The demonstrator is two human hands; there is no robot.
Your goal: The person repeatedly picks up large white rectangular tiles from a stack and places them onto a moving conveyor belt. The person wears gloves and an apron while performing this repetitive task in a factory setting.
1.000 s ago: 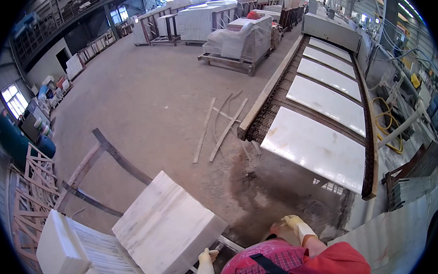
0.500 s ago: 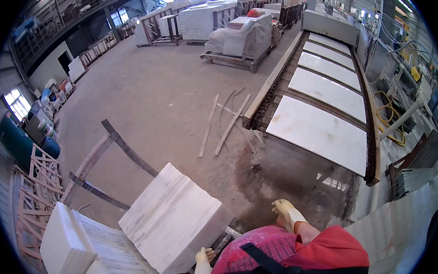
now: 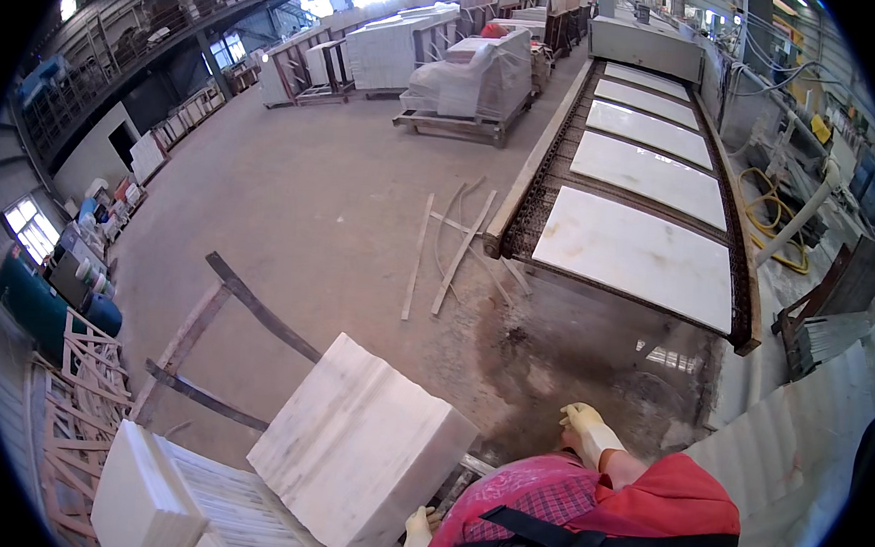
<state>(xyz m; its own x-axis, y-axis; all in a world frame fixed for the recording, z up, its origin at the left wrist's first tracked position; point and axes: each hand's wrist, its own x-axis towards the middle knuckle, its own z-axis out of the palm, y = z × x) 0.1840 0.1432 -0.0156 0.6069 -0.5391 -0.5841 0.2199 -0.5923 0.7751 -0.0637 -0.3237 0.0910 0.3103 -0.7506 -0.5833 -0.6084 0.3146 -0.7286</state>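
Observation:
My left hand [image 3: 419,534], in a pale rubber glove, is low beside the right side of a thick stack of white marble slabs [image 3: 347,438]. Its fingers are loosely bent and partly apart; whether they touch the stone I cannot tell. My right hand [image 3: 588,431], gloved alike, hangs in front of my body over the wet, dirty floor, fingers loosely bent with nothing seen in them. Past it stands a roller conveyor [image 3: 504,222] with several white slabs lying flat in a row, the nearest slab [image 3: 639,254] at its near end.
More slabs [image 3: 143,496] stand on edge at lower left, by a wooden frame [image 3: 188,338]. Thin wooden strips [image 3: 464,250] lie on the floor left of the conveyor. A wrapped pallet load [image 3: 474,80] stands farther back. A yellow hose [image 3: 776,219] coils at right.
The whole view has shifted slightly, with the marble stack now a little farther right in it. My right hand has moved slightly right; my left stays beside the stack.

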